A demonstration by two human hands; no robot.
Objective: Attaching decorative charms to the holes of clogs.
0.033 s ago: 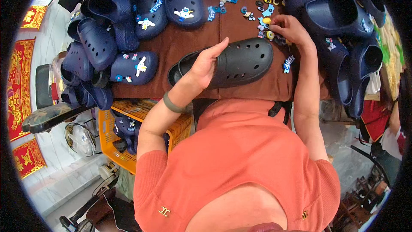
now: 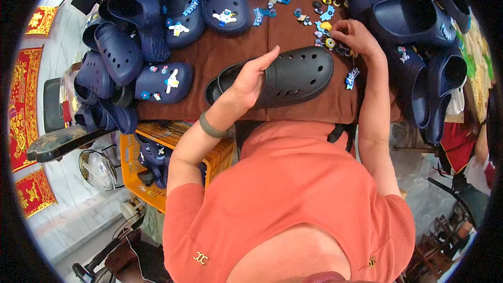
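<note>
A black foam clog (image 2: 301, 73) lies on its sole near the table's front edge, toe to the right. My left hand (image 2: 248, 81) grips it at the middle, thumb raised along the near side and the other fingers hidden behind. Over at the right, my right hand (image 2: 357, 37) has its fingertips pinched together among small loose shoe charms (image 2: 329, 43). Beside those fingertips is a yellow charm (image 2: 326, 25); whether it is held cannot be made out. A blue and white banner-shaped charm (image 2: 352, 78) lies alone just below that hand.
Dark blue clogs (image 2: 119, 52) are heaped at the left, some with charms fitted. More navy clogs (image 2: 406, 13) crowd the right side. A brown cloth (image 2: 283, 26) covers the table. Below its left edge stands an orange crate (image 2: 220, 162) holding more clogs.
</note>
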